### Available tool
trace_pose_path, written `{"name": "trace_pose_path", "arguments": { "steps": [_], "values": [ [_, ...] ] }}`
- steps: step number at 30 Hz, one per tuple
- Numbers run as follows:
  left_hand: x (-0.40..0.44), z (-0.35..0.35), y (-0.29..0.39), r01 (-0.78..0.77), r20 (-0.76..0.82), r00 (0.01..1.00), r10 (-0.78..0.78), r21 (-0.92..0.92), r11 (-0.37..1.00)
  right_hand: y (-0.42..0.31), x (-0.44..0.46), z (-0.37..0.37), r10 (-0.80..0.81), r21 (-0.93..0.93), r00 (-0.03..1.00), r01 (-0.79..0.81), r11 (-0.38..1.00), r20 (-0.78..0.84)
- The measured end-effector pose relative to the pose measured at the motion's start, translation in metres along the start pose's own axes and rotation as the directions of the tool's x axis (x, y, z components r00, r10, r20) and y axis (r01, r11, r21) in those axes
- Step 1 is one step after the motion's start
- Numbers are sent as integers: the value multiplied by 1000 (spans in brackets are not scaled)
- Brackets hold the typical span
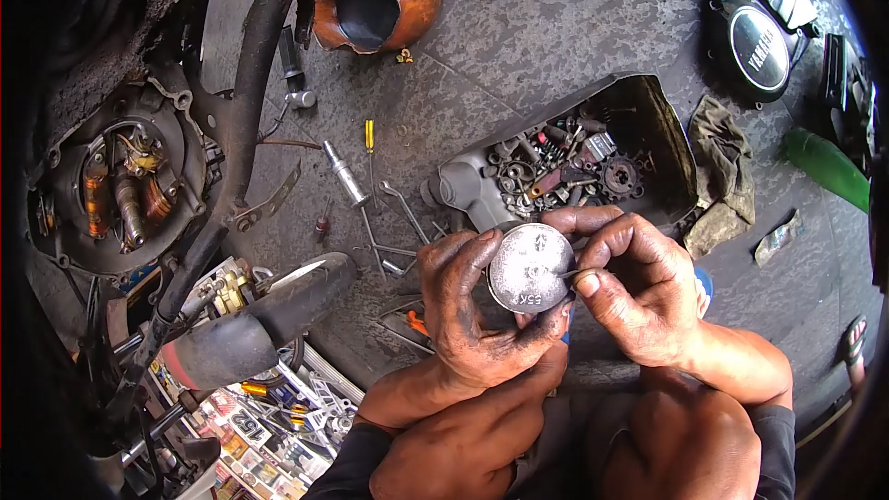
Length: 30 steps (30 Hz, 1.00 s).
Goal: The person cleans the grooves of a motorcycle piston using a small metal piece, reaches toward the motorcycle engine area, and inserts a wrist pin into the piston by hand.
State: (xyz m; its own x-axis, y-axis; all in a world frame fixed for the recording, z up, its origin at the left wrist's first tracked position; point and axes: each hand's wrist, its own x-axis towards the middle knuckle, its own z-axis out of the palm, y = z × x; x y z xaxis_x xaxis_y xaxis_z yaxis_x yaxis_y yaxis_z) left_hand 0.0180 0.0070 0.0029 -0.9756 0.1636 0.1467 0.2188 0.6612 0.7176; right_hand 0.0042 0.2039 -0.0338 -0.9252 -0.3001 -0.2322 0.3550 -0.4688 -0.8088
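Note:
My left hand (456, 319) wraps round a round metal piston (530, 268), its pale, worn crown facing up with stamped marks near the rim. Thumb and fingers grip its sides. At the right edge of the piston, my right hand (644, 292) pinches a thin dark sliver of metal (567, 273) between thumb and forefinger, its tip over the crown. What exactly this sliver is cannot be made out. Both hands are smeared with black grease.
Beyond my hands lies a dark tray (662, 97) of loose engine parts. Around it are a wrench (404, 208), a yellow-handled screwdriver (370, 137), a rag (720, 176) and a Yamaha cover (759, 51). An opened engine (125, 181) and the motorcycle frame (255, 65) stand at left.

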Motion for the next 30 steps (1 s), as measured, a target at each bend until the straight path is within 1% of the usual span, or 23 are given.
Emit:
{"name": "trace_pose_path", "arguments": {
  "steps": [1,3,4,5,6,8,11,13,15,17,20,22,24,26,30],
  "values": [
    [0,1,0,13,-6,1000,-13,-12,1000,0,0,-1,1,0,1000,-1,1000,-1],
    [1,0,2,28,0,1000,-28,-19,999,0,1,-3,-58,-128,998,62,990,30],
    [2,0,3,43,5,999,-43,-26,999,0,2,-5,-58,-127,998,61,990,30],
    [2,-1,4,44,5,999,-44,-25,999,-1,5,-7,-142,-270,987,157,950,74],
    [3,-2,4,38,18,999,-38,-1,999,-2,7,-9,-217,-403,967,251,880,130],
    [3,-3,4,33,32,999,-33,24,999,-5,8,-8,-225,-425,963,267,865,147],
    [1,-3,4,74,35,997,-74,-19,997,-12,9,-8,-244,-475,951,306,825,188],
    [3,-3,2,19,49,999,-20,19,1000,-14,10,-7,-255,-502,943,329,800,213],
    [3,-3,2,10,50,999,-11,21,1000,-15,10,-6,-276,-533,933,359,767,232],
    [3,-3,2,0,51,999,-2,22,1000,-16,9,-5,-267,-533,936,349,771,227],
    [3,-3,4,34,65,997,-35,27,999,-14,7,-3,-265,-531,941,339,777,212],
    [1,-2,3,42,40,998,-41,-10,999,-13,8,-2,-270,-532,942,336,777,201],
    [2,-4,3,35,51,998,-35,4,999,-15,9,-3,-278,-510,933,358,782,228],
    [2,-3,3,30,60,998,-31,18,999,-13,8,-2,-268,-522,939,342,781,215],
    [-1,0,1,36,34,999,-36,0,999,-14,7,-1,-253,-536,944,328,778,210]
  ]
}}
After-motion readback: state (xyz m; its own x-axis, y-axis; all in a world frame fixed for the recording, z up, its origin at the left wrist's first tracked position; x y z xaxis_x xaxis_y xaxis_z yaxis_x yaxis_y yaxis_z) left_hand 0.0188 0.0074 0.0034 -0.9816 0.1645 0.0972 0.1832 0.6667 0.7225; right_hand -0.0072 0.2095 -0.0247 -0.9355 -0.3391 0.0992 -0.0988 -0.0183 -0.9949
